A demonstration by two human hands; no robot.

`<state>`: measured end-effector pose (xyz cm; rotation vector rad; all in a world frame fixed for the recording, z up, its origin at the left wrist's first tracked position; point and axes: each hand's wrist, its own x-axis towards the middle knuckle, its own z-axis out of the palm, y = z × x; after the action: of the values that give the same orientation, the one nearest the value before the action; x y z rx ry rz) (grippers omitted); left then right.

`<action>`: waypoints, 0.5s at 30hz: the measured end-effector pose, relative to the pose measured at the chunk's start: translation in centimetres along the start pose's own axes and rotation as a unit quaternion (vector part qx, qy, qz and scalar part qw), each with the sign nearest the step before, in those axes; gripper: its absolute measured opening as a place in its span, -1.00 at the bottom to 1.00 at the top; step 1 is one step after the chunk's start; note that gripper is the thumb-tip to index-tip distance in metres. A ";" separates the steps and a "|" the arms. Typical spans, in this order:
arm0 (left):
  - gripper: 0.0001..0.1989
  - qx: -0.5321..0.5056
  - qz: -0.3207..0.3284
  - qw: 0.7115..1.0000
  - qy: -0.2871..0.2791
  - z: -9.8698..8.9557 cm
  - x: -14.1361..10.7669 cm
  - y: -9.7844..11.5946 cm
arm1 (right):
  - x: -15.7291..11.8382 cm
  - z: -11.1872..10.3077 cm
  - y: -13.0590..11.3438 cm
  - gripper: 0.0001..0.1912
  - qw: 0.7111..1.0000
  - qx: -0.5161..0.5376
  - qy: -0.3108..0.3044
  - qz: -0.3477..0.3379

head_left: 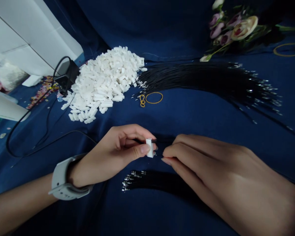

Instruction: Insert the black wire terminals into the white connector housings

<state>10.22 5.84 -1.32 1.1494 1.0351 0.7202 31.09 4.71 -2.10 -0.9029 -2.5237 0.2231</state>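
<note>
A small white connector housing [149,148] is pinched upright between the thumb and fingers of my left hand [121,146]. Black wire shows at its upper right side and runs toward my right hand [204,167]. The thumb and index finger of that hand are pressed together just right of the housing, apart from it. They pinch what looks like a thin wire, with only a tiny bright tip showing. Below both hands lies a bundle of black wires [159,180] with shiny metal terminals at its left end, partly covered by my right hand.
Behind my hands sits a heap of white connector housings [108,78]. A larger black wire bundle [199,77] stretches to its right. Rubber bands [154,97] lie between them. A black cable [8,141] loops at left near a white cup [7,106]. Artificial flowers [236,29] rest at back right.
</note>
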 end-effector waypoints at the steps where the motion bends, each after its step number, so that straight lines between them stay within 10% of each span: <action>1: -0.92 0.003 0.004 1.000 0.000 0.0 0.0 0.0 | 0.0 0.0 0.0 -0.69 1.000 -0.003 0.006 -0.004; 15: -0.93 0.054 0.040 0.998 0.020 0.5 -0.1 -0.3 | -0.5 0.2 0.3 -0.72 0.999 0.034 -0.027 0.019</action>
<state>10.63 5.48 -1.59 1.2802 1.0782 0.7601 31.47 4.63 -2.52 -0.9301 -2.5340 0.3468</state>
